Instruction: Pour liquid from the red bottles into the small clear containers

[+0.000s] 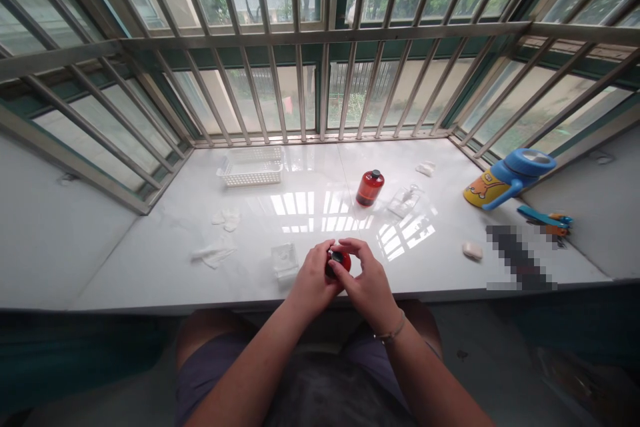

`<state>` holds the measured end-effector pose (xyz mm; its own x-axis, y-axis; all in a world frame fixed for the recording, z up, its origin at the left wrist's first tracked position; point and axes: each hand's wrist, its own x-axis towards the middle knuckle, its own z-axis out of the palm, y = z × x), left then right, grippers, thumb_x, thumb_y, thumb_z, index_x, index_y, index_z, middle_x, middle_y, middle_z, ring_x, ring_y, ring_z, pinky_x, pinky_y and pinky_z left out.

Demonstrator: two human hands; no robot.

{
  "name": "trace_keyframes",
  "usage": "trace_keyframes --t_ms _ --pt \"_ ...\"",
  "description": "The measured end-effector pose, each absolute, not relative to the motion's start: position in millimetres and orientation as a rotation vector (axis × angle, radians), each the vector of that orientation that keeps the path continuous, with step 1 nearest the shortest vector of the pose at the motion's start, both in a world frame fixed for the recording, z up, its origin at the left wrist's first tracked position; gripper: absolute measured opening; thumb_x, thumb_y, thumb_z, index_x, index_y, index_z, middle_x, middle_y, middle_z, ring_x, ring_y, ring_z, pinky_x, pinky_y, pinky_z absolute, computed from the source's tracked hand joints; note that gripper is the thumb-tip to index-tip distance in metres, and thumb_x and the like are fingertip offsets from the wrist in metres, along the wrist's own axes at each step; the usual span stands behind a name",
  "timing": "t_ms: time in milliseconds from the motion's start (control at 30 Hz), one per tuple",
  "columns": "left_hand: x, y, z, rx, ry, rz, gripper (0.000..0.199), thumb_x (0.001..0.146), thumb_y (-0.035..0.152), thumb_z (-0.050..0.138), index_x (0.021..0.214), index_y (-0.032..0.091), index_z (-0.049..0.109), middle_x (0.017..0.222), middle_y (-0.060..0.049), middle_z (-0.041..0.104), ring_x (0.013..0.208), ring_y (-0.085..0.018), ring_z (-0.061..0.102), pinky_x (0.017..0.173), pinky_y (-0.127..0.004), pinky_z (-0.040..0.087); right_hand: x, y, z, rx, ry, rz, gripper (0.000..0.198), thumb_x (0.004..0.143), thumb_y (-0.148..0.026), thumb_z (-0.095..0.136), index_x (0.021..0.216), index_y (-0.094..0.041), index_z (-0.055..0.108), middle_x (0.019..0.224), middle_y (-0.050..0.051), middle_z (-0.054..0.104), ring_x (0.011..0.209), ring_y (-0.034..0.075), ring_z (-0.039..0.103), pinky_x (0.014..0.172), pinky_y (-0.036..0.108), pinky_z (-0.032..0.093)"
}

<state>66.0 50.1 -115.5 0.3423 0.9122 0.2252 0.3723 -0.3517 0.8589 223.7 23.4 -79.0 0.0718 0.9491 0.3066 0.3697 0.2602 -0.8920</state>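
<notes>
Close to the front edge of the white counter, a small red bottle with a black cap is between my two hands. My left hand is wrapped round its left side. My right hand curls over from the right, with its thumb at the black cap. Most of the bottle's body is hidden by the fingers. Just left of my left hand sits a clear, box-shaped container. Farther back stands a second red bottle with a black cap, and beside it a clear glass bottle.
A white plastic basket stands at the back left. Crumpled white tissues lie at the left. To the right are a blue-and-yellow cup, a small pale case and a blue strap. Metal bars line the window.
</notes>
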Motion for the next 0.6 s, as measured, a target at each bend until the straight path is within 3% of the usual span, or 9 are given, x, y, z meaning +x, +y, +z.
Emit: trace_keyframes --t_ms 333,467,600 --pt "65 50 -121 1.878 1.164 0.938 0.076 0.083 0.022 0.081 0.151 0.023 0.047 0.147 -0.016 0.061 0.137 -0.035 0.060 0.119 -0.060 0.049 220 32 -91 -1.434 -1.406 0.566 0.045 0.081 -0.039 0.092 0.109 -0.028 0.060 0.098 0.002 0.074 0.092 0.026 0.075 0.085 0.043 0.061" --pt "64 49 -122 1.885 1.175 0.945 0.077 0.082 0.022 0.082 0.151 0.024 0.046 0.145 -0.015 0.061 0.135 -0.035 0.061 0.117 -0.058 0.050 222 32 -92 -1.403 -1.448 0.576 0.051 0.080 -0.041 0.092 0.117 -0.027 0.059 0.104 0.004 0.074 0.100 0.029 0.074 0.092 0.048 0.061" --pt "64 49 -122 1.894 1.174 0.942 0.077 0.082 0.023 0.085 0.149 0.025 0.047 0.142 -0.014 0.062 0.130 -0.034 0.061 0.113 -0.056 0.052 228 28 -88 -1.304 -1.550 0.628 0.052 0.087 -0.040 0.087 0.130 -0.029 0.060 0.124 0.009 0.071 0.118 0.031 0.070 0.106 0.053 0.058"
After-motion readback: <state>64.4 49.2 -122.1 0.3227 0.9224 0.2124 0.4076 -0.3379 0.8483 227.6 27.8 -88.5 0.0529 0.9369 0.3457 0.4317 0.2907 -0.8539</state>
